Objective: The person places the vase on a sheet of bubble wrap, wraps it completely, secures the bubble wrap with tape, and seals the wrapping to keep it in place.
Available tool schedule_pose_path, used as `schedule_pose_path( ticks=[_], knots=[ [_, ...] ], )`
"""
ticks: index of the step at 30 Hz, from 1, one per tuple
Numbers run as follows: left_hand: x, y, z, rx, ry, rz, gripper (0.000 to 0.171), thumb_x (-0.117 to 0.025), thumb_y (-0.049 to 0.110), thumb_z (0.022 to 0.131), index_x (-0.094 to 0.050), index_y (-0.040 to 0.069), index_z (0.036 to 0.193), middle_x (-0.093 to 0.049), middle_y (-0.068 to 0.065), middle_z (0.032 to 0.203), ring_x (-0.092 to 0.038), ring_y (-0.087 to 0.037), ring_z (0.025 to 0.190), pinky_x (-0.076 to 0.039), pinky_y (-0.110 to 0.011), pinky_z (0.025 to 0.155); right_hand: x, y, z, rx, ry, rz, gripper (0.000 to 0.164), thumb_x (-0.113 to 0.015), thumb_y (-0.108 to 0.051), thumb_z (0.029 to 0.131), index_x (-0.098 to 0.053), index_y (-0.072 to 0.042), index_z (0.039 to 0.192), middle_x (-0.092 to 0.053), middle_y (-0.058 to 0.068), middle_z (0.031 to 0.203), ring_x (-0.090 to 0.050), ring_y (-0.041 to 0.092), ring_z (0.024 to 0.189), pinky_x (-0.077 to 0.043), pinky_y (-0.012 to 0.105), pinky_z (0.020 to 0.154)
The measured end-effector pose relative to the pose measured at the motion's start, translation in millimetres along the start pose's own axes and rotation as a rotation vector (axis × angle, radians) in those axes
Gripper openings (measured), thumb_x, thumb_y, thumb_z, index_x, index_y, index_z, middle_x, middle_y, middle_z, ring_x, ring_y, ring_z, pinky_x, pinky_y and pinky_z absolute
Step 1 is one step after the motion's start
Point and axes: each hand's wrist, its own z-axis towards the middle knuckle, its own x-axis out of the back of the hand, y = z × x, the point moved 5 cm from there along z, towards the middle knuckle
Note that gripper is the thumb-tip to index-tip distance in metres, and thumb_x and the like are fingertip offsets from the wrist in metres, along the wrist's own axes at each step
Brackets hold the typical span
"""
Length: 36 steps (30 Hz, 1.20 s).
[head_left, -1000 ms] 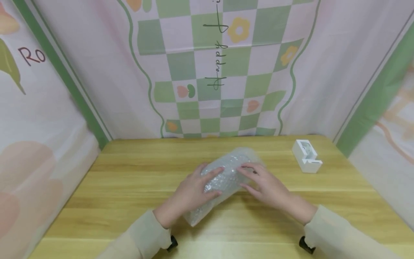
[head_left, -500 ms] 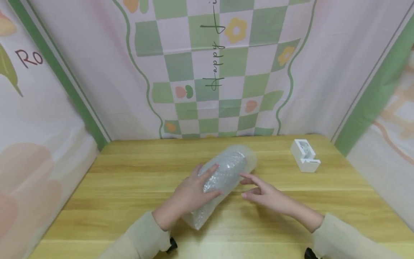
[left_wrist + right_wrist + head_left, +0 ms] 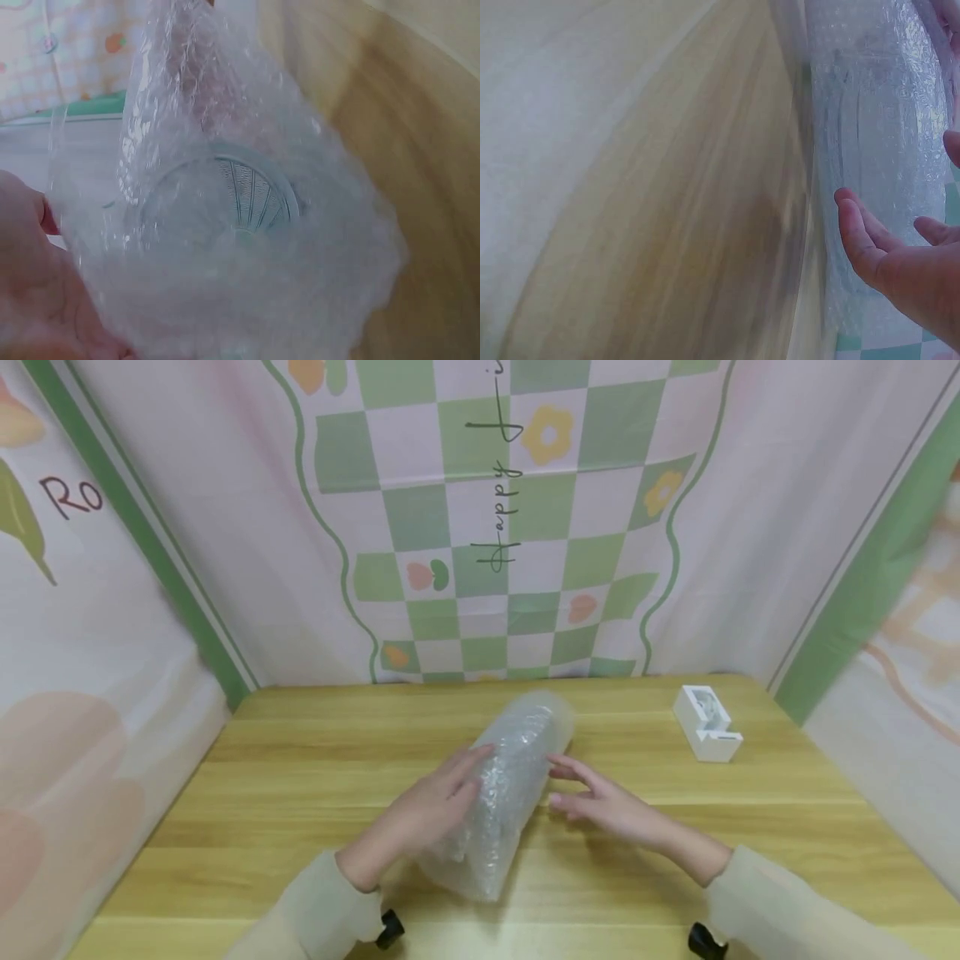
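A bubble-wrapped roll [image 3: 521,768] lies slanted on the table, its far end pointing toward the back and its near end loose and bunched. Through that loose end, the left wrist view shows a clear glass item with a round ribbed base [image 3: 259,195]. My left hand [image 3: 438,802] rests along the roll's left side, fingers extended over the wrap. On the opposite side is my right hand [image 3: 615,806], with loosely bent fingers and fingertips right at the wrap's edge. In the right wrist view, its fingers [image 3: 862,240] overlap the wrapped glass without gripping it.
A white tape dispenser [image 3: 705,727] with a clear roll stands at the table's back right. The wooden table [image 3: 300,760] meets a patterned cloth curtain [image 3: 487,527] behind, and more cloth hangs on both sides.
The bubble-wrapped roll has turned, its far end swinging left and its near end swinging right. My right hand came off its top to its right side; my left hand stays on it.
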Motion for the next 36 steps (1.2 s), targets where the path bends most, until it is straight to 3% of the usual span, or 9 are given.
schedule_pose_path(
  ticks=[6,10,13,16,23,29,32,36],
  knots=[
    [2.3,-4.2,0.1,-0.054,0.004,-0.092,0.052,-0.032,0.029,0.111,-0.033,0.017,0.161,-0.031,-0.008,0.165,-0.028,-0.029,0.150,-0.023,-0.052,0.122,6,1,7,-0.009,-0.002,0.006,0.073,-0.057,-0.023,0.105,-0.017,0.005,0.160,-0.021,0.040,0.157,-0.057,0.046,0.124,-0.050,0.052,0.103],
    [-2.8,-7.3,-0.4,-0.045,0.005,-0.161,0.049,-0.037,0.028,0.110,-0.038,0.020,0.159,-0.037,-0.015,0.158,-0.059,-0.032,0.119,-0.051,-0.052,0.099,11,3,10,-0.027,0.004,0.010,0.072,-0.056,-0.023,0.106,-0.017,0.004,0.160,-0.020,0.039,0.158,-0.054,0.047,0.127,-0.050,0.050,0.104],
    [-7.0,-8.8,-0.8,-0.030,0.016,-0.170,0.049,-0.043,0.028,0.108,-0.041,0.024,0.157,-0.041,-0.018,0.151,-0.060,-0.021,0.092,-0.056,-0.041,0.078,12,4,12,-0.035,0.005,0.015,0.071,-0.054,-0.023,0.107,-0.017,0.004,0.160,-0.018,0.038,0.159,-0.050,0.050,0.130,-0.049,0.050,0.105],
    [-8.8,-10.5,-1.0,-0.025,0.042,-0.164,0.051,-0.047,0.026,0.106,-0.041,0.024,0.157,-0.042,-0.018,0.150,-0.056,-0.019,0.088,-0.053,-0.038,0.074,13,4,14,-0.036,0.001,0.013,0.070,-0.054,-0.024,0.107,-0.017,0.003,0.161,-0.017,0.038,0.160,-0.048,0.051,0.132,-0.049,0.050,0.105],
    [-5.6,-23.5,-2.3,-0.008,0.068,-0.219,0.050,-0.049,0.026,0.108,-0.040,0.019,0.157,-0.049,-0.016,0.143,-0.064,-0.026,0.090,-0.056,-0.035,0.072,12,2,12,-0.012,-0.032,-0.038,0.070,-0.055,-0.024,0.107,-0.018,0.002,0.161,-0.018,0.036,0.160,-0.054,0.046,0.128,-0.050,0.050,0.103],
    [6.1,-36.2,-1.2,-0.007,0.090,-0.111,0.049,-0.049,0.037,0.109,-0.046,0.021,0.155,-0.054,-0.013,0.145,-0.064,-0.024,0.101,-0.057,-0.038,0.075,27,-2,8,0.024,0.029,-0.203,0.070,-0.056,-0.027,0.106,-0.022,0.004,0.159,-0.023,0.033,0.160,-0.045,0.053,0.133,-0.046,0.060,0.105],
    [15.7,-40.2,-1.8,0.005,0.113,-0.015,0.055,-0.048,0.047,0.107,-0.044,0.023,0.157,-0.046,-0.009,0.156,-0.058,-0.031,0.125,-0.053,-0.051,0.095,41,-4,5,0.047,0.115,-0.407,0.073,-0.059,-0.033,0.105,-0.024,0.000,0.160,-0.025,0.031,0.161,-0.037,0.055,0.138,-0.038,0.066,0.108],
    [31.2,-44.6,0.5,-0.026,0.173,0.241,0.067,-0.050,0.053,0.104,-0.034,0.022,0.162,-0.030,-0.014,0.164,-0.034,-0.044,0.145,-0.032,-0.069,0.111,58,-7,5,0.087,0.194,-0.709,0.078,-0.063,-0.038,0.102,-0.027,-0.002,0.160,-0.023,0.030,0.162,-0.021,0.056,0.145,-0.017,0.072,0.115]
  ],
)
